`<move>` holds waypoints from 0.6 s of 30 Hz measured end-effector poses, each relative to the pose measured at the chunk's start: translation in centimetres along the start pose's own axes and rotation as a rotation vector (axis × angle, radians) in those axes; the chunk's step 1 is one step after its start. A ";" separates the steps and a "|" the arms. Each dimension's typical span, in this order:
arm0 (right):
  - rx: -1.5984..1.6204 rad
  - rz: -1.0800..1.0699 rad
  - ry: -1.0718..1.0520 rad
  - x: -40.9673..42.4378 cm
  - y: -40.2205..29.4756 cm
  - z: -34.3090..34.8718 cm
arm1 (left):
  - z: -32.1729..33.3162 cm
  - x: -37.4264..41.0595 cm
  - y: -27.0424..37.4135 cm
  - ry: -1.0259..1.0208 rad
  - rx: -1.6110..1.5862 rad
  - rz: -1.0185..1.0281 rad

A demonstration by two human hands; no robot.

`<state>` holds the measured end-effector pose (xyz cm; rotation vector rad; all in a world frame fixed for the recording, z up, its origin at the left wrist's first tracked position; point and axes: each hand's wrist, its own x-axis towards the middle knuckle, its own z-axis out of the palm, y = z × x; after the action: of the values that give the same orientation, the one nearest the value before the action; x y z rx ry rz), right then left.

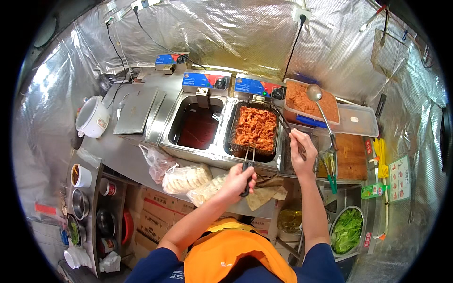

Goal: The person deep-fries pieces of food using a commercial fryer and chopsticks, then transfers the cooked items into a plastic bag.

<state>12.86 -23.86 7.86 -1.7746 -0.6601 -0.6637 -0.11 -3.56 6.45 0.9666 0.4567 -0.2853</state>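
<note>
My left hand [241, 182] grips the black handle [247, 178] of a wire fryer basket [231, 136]. Reddish-brown fried meat pieces [256, 129] fill the basket, which sits over the right well of a steel electric fryer [221, 154]. In my right hand [303, 152] are dark tongs [283, 120], their far end at the basket's right edge. Dark oil [198, 127] stands in the left well. Right of the fryer, a ladle [314, 92] lies across a plastic tub of raw marinated meat [311, 102].
Bagged pale food [187, 178] and a brown cloth [265, 198] lie along the counter's front. A steel lid [136, 111] and white pot [92, 116] stand left. Right are a wooden board [350, 155], green-handled tongs [332, 182] and a bowl of lettuce [347, 231].
</note>
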 end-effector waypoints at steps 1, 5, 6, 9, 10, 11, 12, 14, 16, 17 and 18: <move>-0.053 -0.051 -0.018 -0.1 -0.2 0.4 | -0.3 -0.2 -0.1 -0.037 -0.021 -0.006; -0.139 0.022 -0.038 0.9 -1.7 2.9 | -2.3 1.3 5.7 -0.169 -0.063 -0.111; -0.250 -0.091 -0.043 2.1 -3.7 3.7 | -3.7 1.2 6.7 -0.241 -0.097 -0.120; -0.417 -0.163 -0.037 4.1 -12.1 7.1 | -9.0 -1.0 9.3 -0.429 -0.118 -0.064; -0.503 -0.209 -0.049 4.4 -14.6 8.6 | -11.0 -1.4 9.7 -0.479 -0.116 -0.008; -0.515 -0.242 -0.041 4.1 -16.7 10.3 | -12.5 -2.4 10.3 -0.477 -0.075 0.033; -0.544 -0.308 -0.032 3.3 -17.2 12.1 | -13.9 -3.4 10.9 -0.461 -0.019 0.056; -0.542 -0.355 -0.046 1.2 -18.1 16.4 | -16.7 -4.9 12.2 -0.422 0.076 0.092; -0.420 -0.343 -0.032 -1.0 -18.2 21.4 | -19.6 -6.3 13.4 -0.346 0.120 0.118; -0.373 -0.335 -0.049 -2.5 -17.7 23.0 | -20.8 -6.5 13.9 -0.300 0.163 0.110; -0.330 -0.275 -0.089 -4.0 -18.0 24.7 | -22.1 -6.3 14.2 -0.270 0.182 0.107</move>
<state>0.17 4.13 10.08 -2.0447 -0.9075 -0.9262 -4.89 22.86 9.14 1.1074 0.1323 -0.3590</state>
